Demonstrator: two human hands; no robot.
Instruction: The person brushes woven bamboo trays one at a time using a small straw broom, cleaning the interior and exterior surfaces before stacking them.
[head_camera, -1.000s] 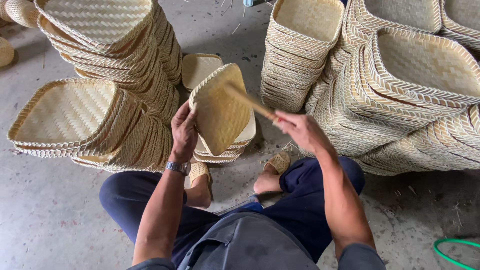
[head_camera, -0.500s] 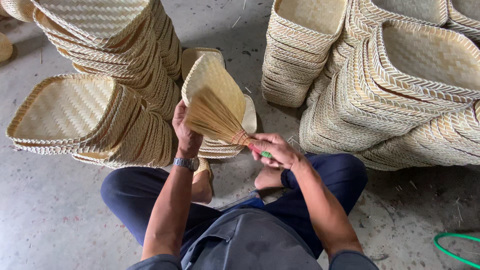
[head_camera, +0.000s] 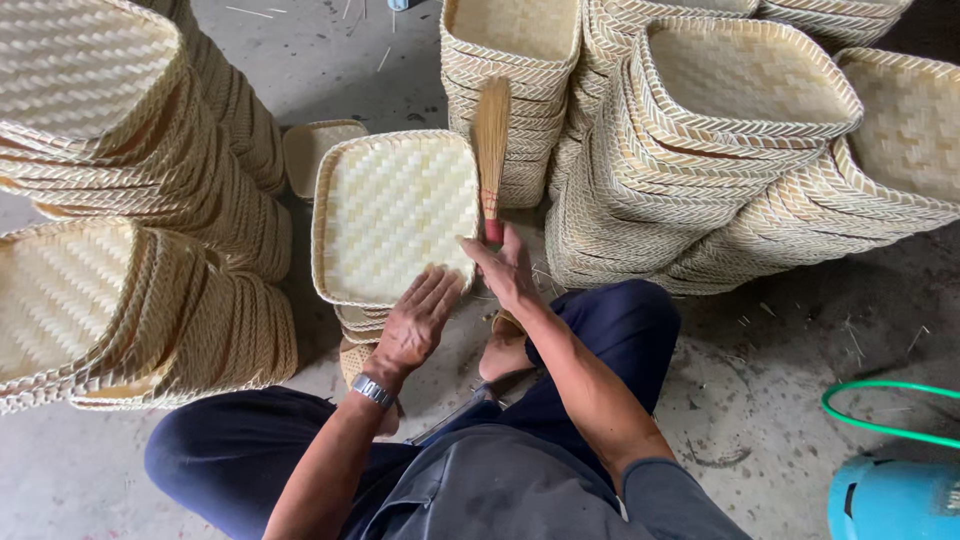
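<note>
While the left hand (head_camera: 415, 325) rests with fingers spread on the woven tray (head_camera: 395, 215), the right hand (head_camera: 505, 270) fingers pinch a small broom (head_camera: 491, 150).

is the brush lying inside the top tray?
No. The brush lies beside the tray, along its right edge, with the right hand at its red handle end.

concrete floor (head_camera: 760, 400) | woven tray stacks (head_camera: 700, 170) | green hose (head_camera: 880, 425) | straw scraps (head_camera: 850, 335)
</note>
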